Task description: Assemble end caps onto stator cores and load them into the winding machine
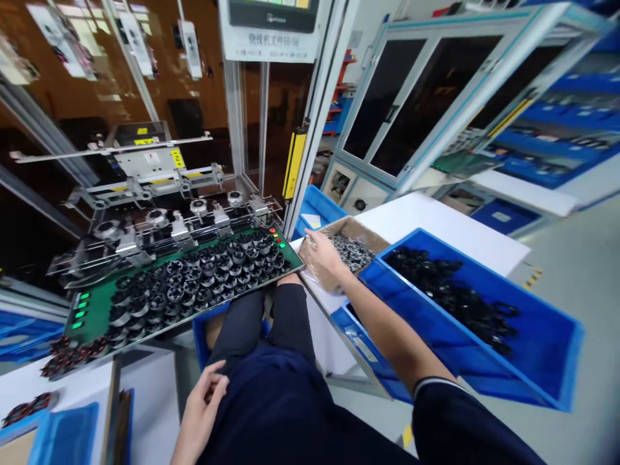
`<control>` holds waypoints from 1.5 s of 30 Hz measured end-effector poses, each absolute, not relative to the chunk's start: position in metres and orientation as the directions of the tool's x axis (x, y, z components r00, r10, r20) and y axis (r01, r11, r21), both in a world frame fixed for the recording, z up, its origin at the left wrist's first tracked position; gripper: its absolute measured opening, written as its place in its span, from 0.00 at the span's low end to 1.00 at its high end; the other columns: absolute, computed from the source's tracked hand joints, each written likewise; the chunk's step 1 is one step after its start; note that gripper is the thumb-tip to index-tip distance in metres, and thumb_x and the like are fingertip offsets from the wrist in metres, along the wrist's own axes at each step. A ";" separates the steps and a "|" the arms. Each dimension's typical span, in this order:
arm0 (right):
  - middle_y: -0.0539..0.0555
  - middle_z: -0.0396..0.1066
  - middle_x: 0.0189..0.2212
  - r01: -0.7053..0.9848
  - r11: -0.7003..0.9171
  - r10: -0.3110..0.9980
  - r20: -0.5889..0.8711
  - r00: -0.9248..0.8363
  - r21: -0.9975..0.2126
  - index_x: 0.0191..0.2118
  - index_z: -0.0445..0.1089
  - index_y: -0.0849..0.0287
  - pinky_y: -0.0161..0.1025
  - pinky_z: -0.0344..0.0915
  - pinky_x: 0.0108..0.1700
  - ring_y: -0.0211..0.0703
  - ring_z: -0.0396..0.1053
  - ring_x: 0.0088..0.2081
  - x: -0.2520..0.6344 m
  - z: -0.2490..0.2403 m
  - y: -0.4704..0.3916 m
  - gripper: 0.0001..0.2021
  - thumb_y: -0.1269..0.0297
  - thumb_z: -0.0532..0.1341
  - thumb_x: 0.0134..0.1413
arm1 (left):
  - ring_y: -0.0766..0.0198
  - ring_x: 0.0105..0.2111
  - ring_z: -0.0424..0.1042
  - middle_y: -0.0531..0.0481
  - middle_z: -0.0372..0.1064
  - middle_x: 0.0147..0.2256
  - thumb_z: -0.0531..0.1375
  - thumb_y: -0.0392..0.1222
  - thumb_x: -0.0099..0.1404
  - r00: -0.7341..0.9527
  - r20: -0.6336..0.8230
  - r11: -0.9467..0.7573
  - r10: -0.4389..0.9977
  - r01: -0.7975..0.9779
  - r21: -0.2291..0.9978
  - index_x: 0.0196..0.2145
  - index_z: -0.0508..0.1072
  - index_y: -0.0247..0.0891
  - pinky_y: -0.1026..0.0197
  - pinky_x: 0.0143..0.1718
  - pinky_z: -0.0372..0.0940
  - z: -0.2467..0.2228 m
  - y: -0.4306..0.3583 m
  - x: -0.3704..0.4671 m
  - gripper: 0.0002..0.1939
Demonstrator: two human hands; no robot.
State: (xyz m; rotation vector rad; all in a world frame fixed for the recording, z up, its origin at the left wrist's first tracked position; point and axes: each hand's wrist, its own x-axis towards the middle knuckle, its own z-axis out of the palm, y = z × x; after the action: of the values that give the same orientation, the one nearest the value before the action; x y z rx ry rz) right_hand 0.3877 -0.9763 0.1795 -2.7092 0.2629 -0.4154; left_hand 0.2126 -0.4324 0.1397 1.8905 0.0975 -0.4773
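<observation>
Our right hand (325, 253) is at the near side of the plastic-lined cardboard box (317, 276) of small metallic parts (354, 250), on the white counter (436, 216) beside a blue bin (431, 336); we cannot tell what its grip holds. Our left hand (203, 400) hangs low, grip narrow, contents unclear. Dark ring-shaped parts (184, 281) crowd the green deck (99, 316); a tall cabinet (402, 97) stands beyond.
</observation>
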 end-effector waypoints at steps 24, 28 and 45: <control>0.72 0.74 0.63 -0.800 -0.504 -0.863 0.222 0.454 -0.326 0.69 0.80 0.61 0.65 0.70 0.78 0.71 0.71 0.69 0.146 0.181 -1.310 0.29 0.46 0.67 0.76 | 0.39 0.66 0.82 0.32 0.78 0.70 0.65 0.56 0.81 0.189 -0.195 -0.270 -0.963 -0.731 0.626 0.73 0.78 0.37 0.38 0.75 0.74 0.208 -1.009 0.488 0.31; 0.77 0.74 0.62 -0.847 -0.444 -0.896 0.155 0.416 -0.292 0.61 0.82 0.67 0.70 0.70 0.75 0.77 0.71 0.66 0.144 0.180 -1.309 0.28 0.45 0.71 0.72 | 0.39 0.71 0.78 0.30 0.73 0.74 0.71 0.47 0.82 0.227 -0.259 -0.326 -0.939 -0.827 0.458 0.79 0.72 0.36 0.32 0.78 0.71 0.164 -1.107 0.506 0.34; 0.67 0.79 0.55 -0.822 -0.427 -0.904 0.193 0.381 -0.377 0.70 0.81 0.53 0.56 0.76 0.61 0.65 0.79 0.54 0.144 0.225 -1.289 0.27 0.42 0.54 0.88 | 0.40 0.71 0.77 0.36 0.76 0.71 0.74 0.51 0.82 0.299 -0.390 -0.487 -0.871 -0.629 0.605 0.69 0.80 0.38 0.31 0.74 0.75 0.107 -1.204 0.515 0.25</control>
State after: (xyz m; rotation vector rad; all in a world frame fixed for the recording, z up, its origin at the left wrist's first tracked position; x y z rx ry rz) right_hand 0.1438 -1.2889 0.2252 -2.4212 1.5404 -0.5493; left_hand 0.5146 -1.2040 0.1070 2.2352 -1.3520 -0.9974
